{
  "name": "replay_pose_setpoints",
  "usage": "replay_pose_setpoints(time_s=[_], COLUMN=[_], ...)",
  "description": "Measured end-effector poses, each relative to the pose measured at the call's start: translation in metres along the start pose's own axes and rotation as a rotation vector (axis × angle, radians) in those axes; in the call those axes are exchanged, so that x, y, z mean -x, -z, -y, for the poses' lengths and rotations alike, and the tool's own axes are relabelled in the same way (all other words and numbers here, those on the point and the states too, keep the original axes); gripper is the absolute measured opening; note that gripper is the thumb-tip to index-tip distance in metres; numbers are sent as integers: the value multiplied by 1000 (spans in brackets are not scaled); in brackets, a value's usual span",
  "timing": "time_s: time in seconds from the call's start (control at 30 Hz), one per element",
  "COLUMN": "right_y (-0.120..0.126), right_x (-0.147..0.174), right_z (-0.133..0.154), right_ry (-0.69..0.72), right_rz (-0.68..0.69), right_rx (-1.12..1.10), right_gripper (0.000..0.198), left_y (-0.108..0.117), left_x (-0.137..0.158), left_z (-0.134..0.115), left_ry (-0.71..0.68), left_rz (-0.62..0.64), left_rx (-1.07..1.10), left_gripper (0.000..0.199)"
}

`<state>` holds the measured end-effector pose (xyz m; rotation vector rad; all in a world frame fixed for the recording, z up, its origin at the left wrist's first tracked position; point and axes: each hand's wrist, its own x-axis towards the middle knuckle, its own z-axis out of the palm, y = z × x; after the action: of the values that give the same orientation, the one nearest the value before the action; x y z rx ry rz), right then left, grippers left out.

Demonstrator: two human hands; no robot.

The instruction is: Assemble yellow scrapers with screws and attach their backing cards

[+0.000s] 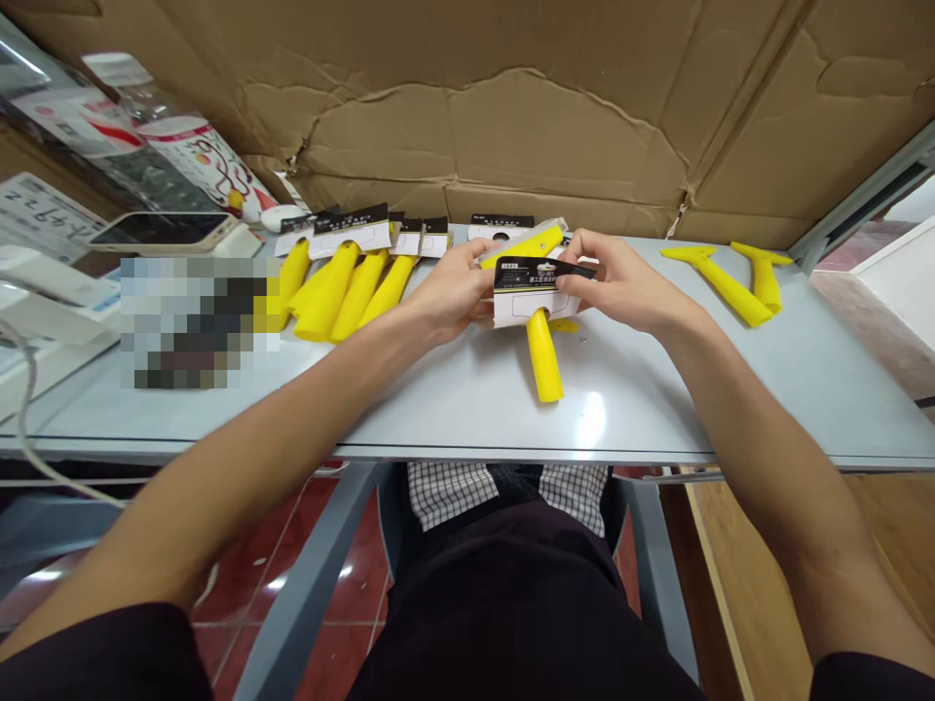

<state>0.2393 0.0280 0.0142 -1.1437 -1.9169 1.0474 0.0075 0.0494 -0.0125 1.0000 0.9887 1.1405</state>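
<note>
In front of me is a yellow T-shaped scraper (544, 365), its handle poking down through a hole in a folded black-and-white header card (515, 309). My left hand (454, 290) is closed on the left end of the scraper's head and card, its fingertips partly hidden behind the card. My right hand (620, 280) pinches the card's upper right corner between thumb and fingers. Behind the held card, a strip of yellow blade head shows under clear plastic. Left of my hands lies a row of several carded yellow scrapers (365, 292), handles toward me.
Two yellow scrapers without cards (730, 287) lie on the right of the white table (628, 419). Plastic bottles (197, 146), a phone (165, 232) and white boxes crowd the left side. A cardboard sheet (497, 127) stands along the back. One table patch is pixelated.
</note>
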Motion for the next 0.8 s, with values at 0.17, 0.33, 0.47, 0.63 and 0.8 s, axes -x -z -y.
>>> replay_pose_setpoints(time_s=[0.17,0.33,0.47,0.63,0.8], right_y=[-6,-13,-15,-13,-12], right_x=[-5,-9,-13,-16,-21], right_z=[-8,-12,-15,-20,-30], right_ry=[-70,-25,22,36,73], right_rz=[3,-131,-258,-341,-411], right_rx=[-169,-202,-153,-128,-200], right_gripper=[45,44,43,40,35], left_y=[-3,-2,2,-2,-6], left_x=[4,6,5,5,9], left_z=[-8,-14,-11,-11,-15], left_ry=[9,-17,-66,-5,18], left_rz=[23,30,82,178,192], left_rx=[-48,-87,-129,-98,-75], left_gripper=[43,26,31,27,44])
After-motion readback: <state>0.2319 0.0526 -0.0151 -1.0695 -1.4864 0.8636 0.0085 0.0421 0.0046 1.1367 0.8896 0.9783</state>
